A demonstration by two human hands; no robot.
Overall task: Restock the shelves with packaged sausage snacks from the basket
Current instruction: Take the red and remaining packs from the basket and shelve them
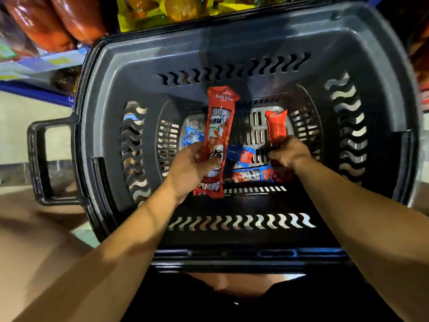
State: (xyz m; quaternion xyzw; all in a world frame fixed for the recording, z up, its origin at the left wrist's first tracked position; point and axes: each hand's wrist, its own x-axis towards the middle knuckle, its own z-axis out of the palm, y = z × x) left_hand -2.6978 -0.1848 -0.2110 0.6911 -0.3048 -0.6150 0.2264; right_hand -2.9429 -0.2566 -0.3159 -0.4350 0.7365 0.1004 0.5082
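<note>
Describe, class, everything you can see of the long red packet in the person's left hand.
The long red packet is a slim, glossy plastic wrapper, red with white panels, bold printed characters and crimped ends. It stands nearly upright, top leaning slightly right, lifted above the dark basket. The left hand grips its lower half, fingers curled round it, hiding part of the print. Nothing else visibly touches it.

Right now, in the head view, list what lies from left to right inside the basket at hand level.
Blue packet → left hand holding a long red packet → small blue packet → right hand gripping a second red packet.
</note>
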